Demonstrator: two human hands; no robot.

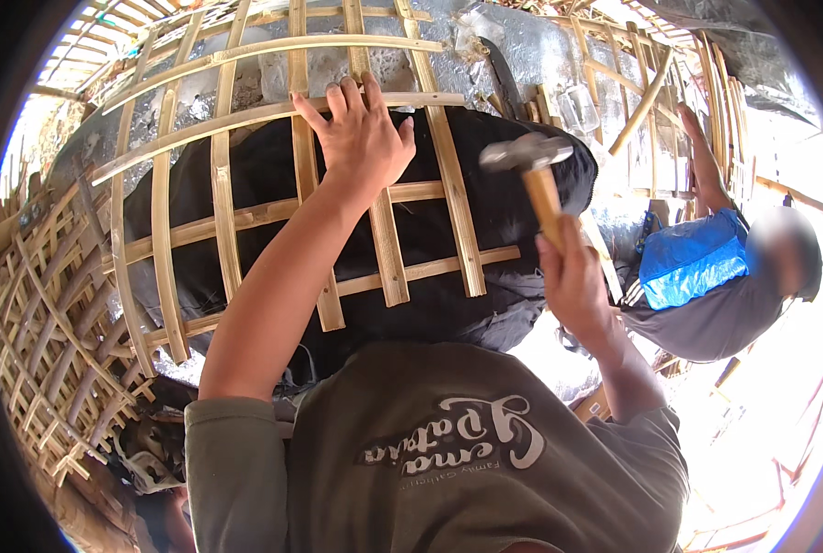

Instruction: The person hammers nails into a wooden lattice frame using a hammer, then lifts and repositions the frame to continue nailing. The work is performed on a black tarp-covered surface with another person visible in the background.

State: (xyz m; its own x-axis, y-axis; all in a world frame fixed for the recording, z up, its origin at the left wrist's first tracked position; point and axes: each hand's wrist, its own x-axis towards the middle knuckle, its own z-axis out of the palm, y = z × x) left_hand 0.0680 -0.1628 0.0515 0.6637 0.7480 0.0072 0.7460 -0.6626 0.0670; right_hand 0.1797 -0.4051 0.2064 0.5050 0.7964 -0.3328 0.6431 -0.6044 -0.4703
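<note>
Across my legs lies a lattice of pale bamboo slats [223,198], its long cross slats crossing several shorter strips. My left hand [361,138] presses down on the lattice, fingers spread over a cross slat [255,116] near where an upright strip crosses it. To the right, my right hand [577,281] is closed around the wooden handle of a hammer [542,192]. The hammer's metal head is raised, apart from the slats, just right of the lattice's right-hand strip [456,198]. Whether my left fingers pinch a nail cannot be made out.
A dark-bladed machete [502,81] lies beyond the lattice on a grey surface [439,55]. Stacked lattice panels [47,313] lean at the left. On the right sits another person with a blue bag [693,258], one arm reaching up beside bamboo strips [646,101].
</note>
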